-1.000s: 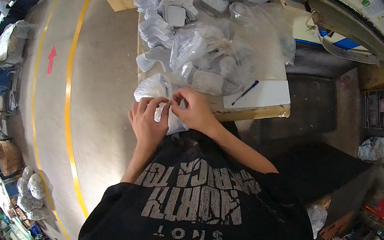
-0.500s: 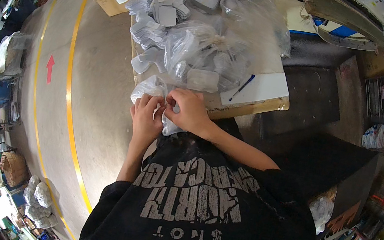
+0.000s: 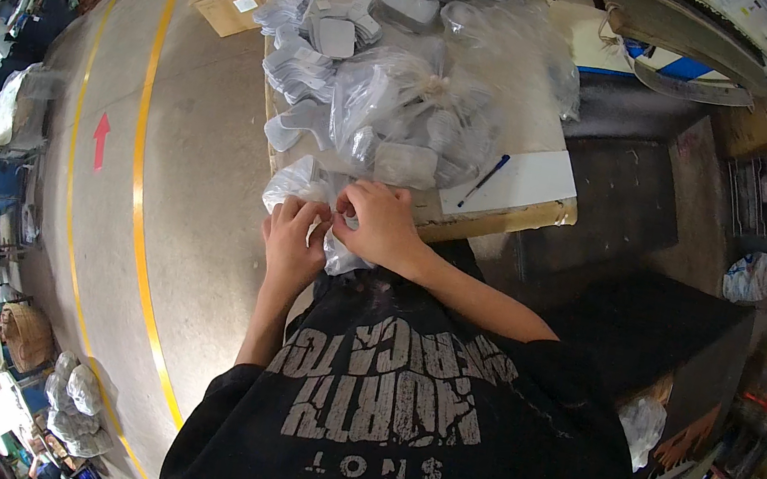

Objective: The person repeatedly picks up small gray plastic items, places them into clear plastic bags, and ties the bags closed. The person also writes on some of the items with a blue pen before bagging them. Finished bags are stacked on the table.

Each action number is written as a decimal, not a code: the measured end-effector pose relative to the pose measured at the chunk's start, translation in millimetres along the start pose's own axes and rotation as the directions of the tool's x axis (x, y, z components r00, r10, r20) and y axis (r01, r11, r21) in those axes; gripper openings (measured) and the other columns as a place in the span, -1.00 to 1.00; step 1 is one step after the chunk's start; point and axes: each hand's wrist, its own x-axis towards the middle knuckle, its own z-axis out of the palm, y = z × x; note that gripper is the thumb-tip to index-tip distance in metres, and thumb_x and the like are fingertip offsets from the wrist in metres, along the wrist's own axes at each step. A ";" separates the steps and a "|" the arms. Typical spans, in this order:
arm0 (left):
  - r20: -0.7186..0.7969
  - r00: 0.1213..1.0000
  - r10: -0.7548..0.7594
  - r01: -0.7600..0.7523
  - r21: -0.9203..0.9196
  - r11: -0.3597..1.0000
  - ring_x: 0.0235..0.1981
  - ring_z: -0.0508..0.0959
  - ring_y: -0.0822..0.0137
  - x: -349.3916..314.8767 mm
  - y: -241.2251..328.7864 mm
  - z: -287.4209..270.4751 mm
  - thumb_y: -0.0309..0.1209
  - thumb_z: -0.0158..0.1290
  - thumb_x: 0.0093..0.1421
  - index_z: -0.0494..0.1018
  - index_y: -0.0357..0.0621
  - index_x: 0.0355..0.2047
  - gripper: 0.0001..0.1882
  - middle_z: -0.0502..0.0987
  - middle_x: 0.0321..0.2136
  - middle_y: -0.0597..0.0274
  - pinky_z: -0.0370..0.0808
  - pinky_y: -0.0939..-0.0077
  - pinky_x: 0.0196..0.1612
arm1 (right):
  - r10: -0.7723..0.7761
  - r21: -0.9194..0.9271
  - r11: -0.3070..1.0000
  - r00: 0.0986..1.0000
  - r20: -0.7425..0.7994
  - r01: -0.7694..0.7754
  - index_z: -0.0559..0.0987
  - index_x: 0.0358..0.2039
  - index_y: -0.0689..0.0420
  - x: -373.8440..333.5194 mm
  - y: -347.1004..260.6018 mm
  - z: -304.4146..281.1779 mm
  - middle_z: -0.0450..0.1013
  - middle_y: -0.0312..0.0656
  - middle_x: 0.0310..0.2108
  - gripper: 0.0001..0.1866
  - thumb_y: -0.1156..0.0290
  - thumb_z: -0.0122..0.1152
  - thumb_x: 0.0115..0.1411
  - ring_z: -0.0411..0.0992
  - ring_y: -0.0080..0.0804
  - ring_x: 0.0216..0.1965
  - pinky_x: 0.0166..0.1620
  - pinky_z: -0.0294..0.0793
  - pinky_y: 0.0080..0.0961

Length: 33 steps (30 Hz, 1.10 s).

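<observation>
Left hand (image 3: 292,247) and right hand (image 3: 386,226) are pinching a bag (image 3: 294,180) at the near-left corner of the counter (image 3: 535,131); a pen (image 3: 484,180) is lying rightward.

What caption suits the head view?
Left hand and right hand hold a plastic bag at the edge of a table.

Your left hand (image 3: 293,243) and right hand (image 3: 380,223) sit close together beyond your shirt (image 3: 411,376), fingers (image 3: 288,210) pinched; your left forearm (image 3: 266,321) flanks it, your right forearm (image 3: 485,299) slants inward.
</observation>
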 end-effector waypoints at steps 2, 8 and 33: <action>-0.003 1.000 0.024 -0.024 0.002 1.000 -0.15 0.50 0.14 -1.4 -2.1 2.2 -0.50 0.17 0.18 0.55 0.00 -0.22 -0.84 0.48 -0.28 0.26 0.32 0.17 0.00 | -0.004 -0.045 0.999 1.000 0.007 0.005 0.59 -0.31 0.02 -0.4 3.5 3.6 0.55 -0.29 -0.30 -0.80 0.21 0.32 0.12 0.52 -0.21 -0.11 -0.08 0.24 0.02; -0.010 0.999 -0.040 0.040 -0.009 0.999 -0.16 0.49 0.12 -6.3 -9.9 3.8 -0.45 0.19 0.20 0.55 0.02 -0.20 -0.85 0.47 -0.29 0.24 0.33 0.16 -0.01 | 0.098 0.024 0.995 0.993 0.058 -0.100 0.62 -0.29 0.03 8.1 9.6 -2.3 0.57 -0.25 -0.26 -0.80 0.22 0.29 0.13 0.53 -0.18 -0.11 -0.04 0.28 0.07; 0.102 0.984 -0.147 0.156 -0.083 0.984 -0.01 0.50 0.06 -4.6 -16.2 6.7 -0.29 0.19 0.20 0.58 0.11 -0.20 -0.85 0.53 -0.20 0.25 0.33 0.02 0.07 | -0.037 -0.117 0.992 0.998 0.057 0.043 0.63 -0.30 0.07 3.9 -1.8 2.2 0.63 -0.28 -0.37 -0.68 0.10 0.40 0.09 0.60 -0.27 -0.21 -0.08 0.35 -0.16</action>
